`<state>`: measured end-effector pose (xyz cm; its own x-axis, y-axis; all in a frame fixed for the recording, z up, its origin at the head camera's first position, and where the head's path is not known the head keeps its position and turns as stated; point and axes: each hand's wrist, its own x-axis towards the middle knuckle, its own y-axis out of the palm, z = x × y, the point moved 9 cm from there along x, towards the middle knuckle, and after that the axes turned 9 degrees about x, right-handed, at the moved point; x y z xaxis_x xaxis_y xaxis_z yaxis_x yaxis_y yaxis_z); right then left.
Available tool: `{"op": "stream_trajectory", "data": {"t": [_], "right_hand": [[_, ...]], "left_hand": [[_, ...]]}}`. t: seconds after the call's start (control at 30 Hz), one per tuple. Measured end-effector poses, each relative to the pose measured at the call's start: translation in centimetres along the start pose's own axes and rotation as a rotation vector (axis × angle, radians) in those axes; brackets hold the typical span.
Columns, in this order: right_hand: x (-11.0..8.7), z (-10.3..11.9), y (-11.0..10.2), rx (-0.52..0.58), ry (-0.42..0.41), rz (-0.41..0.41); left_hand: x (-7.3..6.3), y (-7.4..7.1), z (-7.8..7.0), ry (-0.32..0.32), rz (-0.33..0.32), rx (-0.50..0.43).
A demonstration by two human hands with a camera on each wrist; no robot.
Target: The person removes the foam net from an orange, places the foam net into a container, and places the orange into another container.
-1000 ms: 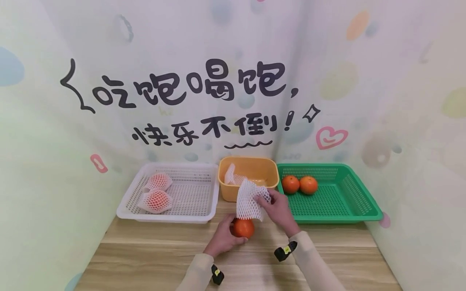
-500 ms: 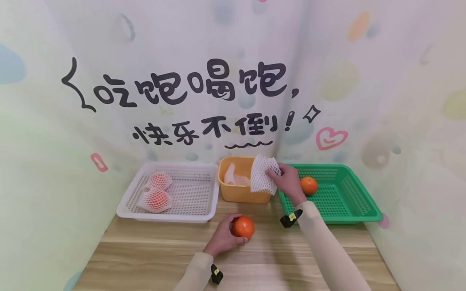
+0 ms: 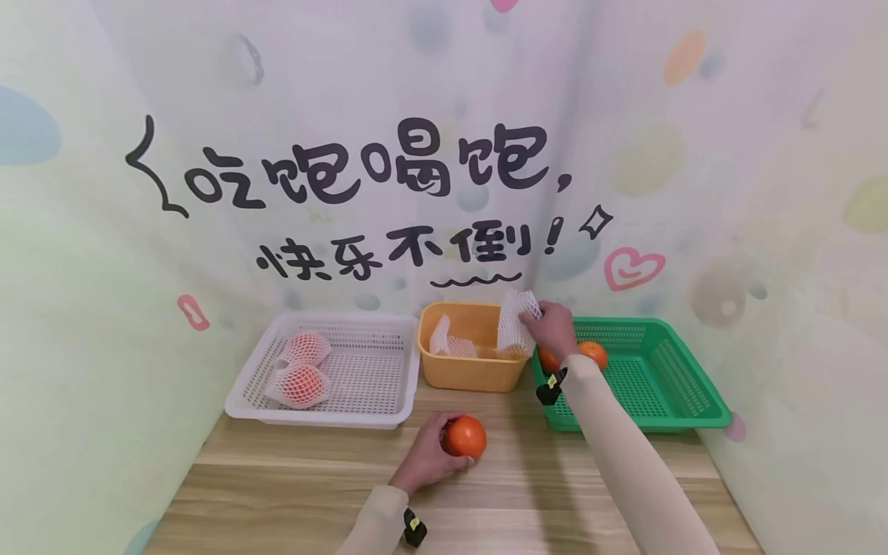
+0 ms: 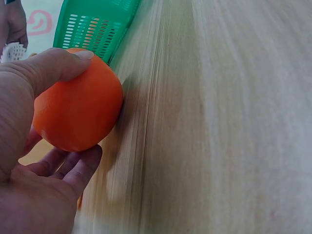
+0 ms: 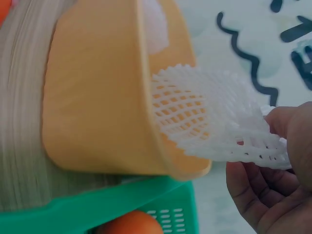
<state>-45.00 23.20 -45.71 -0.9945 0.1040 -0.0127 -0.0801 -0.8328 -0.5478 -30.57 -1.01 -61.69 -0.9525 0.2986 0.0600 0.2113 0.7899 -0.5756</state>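
On the table, my left hand (image 3: 425, 459) holds a bare orange (image 3: 466, 437), thumb on one side and fingers on the other in the left wrist view. My right hand (image 3: 553, 331) pinches a white foam fruit net (image 3: 513, 324) by one end, over the right part of the yellow bin (image 3: 472, 376). In the right wrist view the net's free end hangs just inside the bin's rim. Another white foam net (image 3: 459, 347) lies in that bin.
At left, a white basket (image 3: 378, 417) contains two net-wrapped fruits (image 3: 302, 385). The green basket (image 3: 645, 420) at right holds oranges (image 3: 593, 354), one partly behind my right wrist. A printed curtain (image 3: 347, 77) hangs behind the containers. Wooden tabletop (image 3: 277, 493) lies in front.
My right hand has lifted the foam net away from above the orange and carried it back and right to the yellow bin. My left hand stays on the orange.
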Motion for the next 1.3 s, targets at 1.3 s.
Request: {"op": "stream_trajectory", "data": {"t": [1.3], "right_hand": [[-5.0,-1.4,1.6,-0.01,-0.143,0.092]], "left_hand": [[-0.3,-0.6,-0.2,-0.026,-0.024,-0.051]]}}
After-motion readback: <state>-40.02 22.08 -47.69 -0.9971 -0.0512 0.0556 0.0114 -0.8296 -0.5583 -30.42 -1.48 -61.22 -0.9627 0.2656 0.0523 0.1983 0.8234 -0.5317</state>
